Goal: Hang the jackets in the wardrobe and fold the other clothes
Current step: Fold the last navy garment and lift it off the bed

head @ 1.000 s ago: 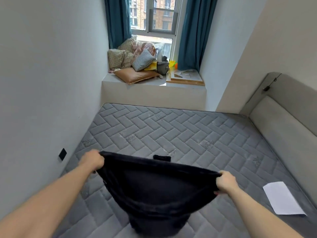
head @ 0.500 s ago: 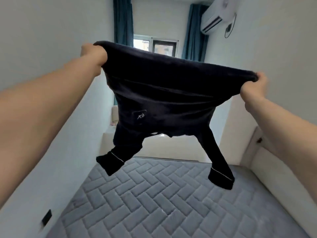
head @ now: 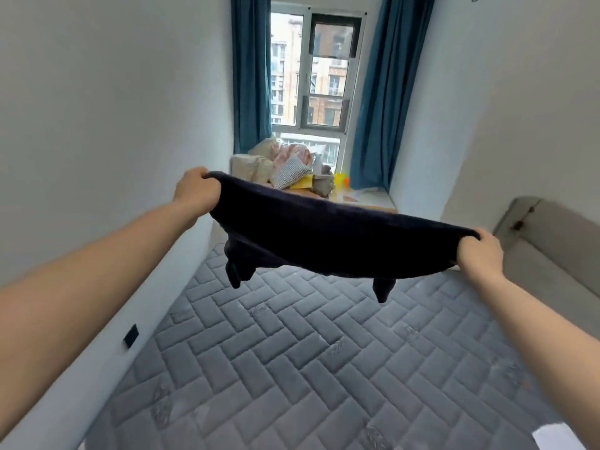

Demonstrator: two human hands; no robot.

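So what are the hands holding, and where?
Dark shorts, stretched in the air above the mattress. The left hand and right hand each pinch one end of the waistband.

Both forearms are bare and extended forward, spread wide apart. The left hand (head: pixel 194 189) is raised higher and farther out, fist closed, knuckles up, fingers curled over the edge of what it grips. The right hand (head: pixel 480 253) sits lower and nearer, wrist slightly bent, likewise clenched; its fingertips appear tucked under, though they are hidden from view. Elbows lie outside the frame.
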